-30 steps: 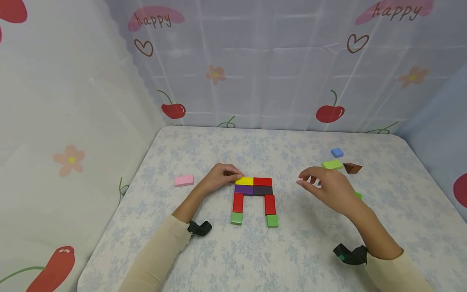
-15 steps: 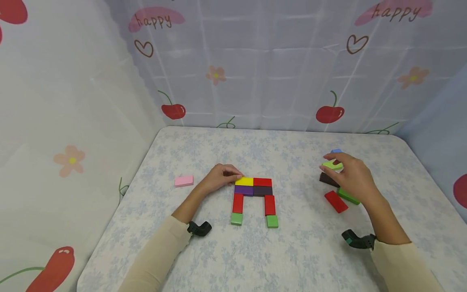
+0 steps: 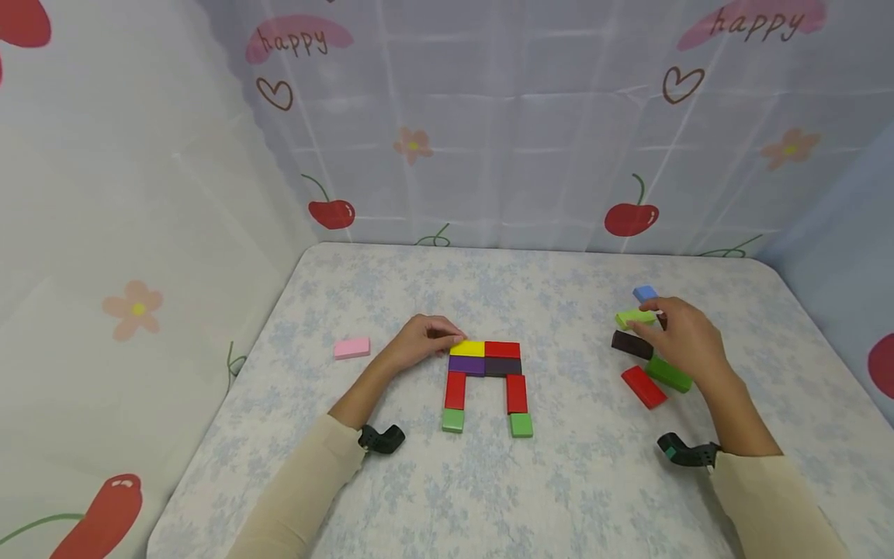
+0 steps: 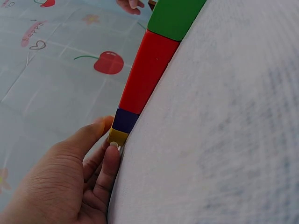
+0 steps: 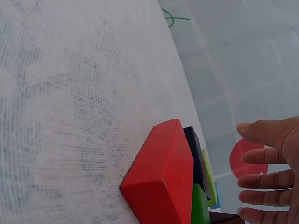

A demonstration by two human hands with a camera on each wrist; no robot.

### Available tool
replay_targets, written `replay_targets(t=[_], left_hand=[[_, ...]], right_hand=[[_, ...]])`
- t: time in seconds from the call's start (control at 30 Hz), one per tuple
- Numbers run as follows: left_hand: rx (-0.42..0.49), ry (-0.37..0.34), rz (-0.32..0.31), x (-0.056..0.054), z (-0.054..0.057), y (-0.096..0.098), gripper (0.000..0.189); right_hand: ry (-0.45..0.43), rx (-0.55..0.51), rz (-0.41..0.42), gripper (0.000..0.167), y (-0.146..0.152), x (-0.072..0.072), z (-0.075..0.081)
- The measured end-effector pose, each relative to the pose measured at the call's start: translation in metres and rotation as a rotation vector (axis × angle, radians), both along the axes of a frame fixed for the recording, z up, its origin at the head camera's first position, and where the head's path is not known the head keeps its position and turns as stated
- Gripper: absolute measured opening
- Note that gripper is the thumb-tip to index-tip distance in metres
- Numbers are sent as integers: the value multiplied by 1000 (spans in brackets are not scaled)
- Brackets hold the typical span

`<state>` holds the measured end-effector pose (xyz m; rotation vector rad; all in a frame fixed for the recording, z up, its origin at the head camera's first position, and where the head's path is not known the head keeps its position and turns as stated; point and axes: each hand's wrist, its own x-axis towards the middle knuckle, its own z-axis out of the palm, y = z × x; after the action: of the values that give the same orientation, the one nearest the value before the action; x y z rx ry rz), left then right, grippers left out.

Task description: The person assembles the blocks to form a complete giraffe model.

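Two hands, head view: the left hand (image 3: 422, 339) pinches the yellow block (image 3: 471, 348) from nine o'clock; the right hand (image 3: 684, 335) has the lime block (image 3: 625, 319) at its nine o'clock. Left wrist: purple block (image 4: 125, 121) at yellow's one o'clock. Right wrist: fingers (image 5: 266, 180) spread, holding nothing, three o'clock of the red block (image 5: 159, 172).

A table (image 3: 573, 489) is covered in pale blue florals and backed by a greyish curtain (image 3: 517, 116), on which are printed two red cherries (image 3: 331, 214), orange flowers (image 3: 413, 146), brown heart outlines (image 3: 275, 94) and the word "happy" (image 3: 295, 42), set twice over pink smears (image 3: 341, 32); the left side is closed off by a white sheet (image 3: 174, 241), the right by a bluish sheet (image 3: 838, 256), and red shapes (image 3: 105, 516) are seen on both
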<state>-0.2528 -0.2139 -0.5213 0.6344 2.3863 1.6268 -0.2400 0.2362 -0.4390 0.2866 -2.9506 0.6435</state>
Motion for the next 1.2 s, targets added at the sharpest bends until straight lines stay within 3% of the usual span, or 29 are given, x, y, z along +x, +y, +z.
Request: replay_targets(t=[0.57, 1.0, 1.2], left_hand=[[-5, 11, 0, 2, 1, -2, 16], [0, 7, -3, 0, 3, 0, 14], [3, 1, 2, 1, 4, 0, 15]], right_hand=[[-169, 29, 2, 59, 4, -9, -18], [-210, 61, 33, 60, 6, -14, -24], [-184, 44, 85, 54, 6, -16, -26]])
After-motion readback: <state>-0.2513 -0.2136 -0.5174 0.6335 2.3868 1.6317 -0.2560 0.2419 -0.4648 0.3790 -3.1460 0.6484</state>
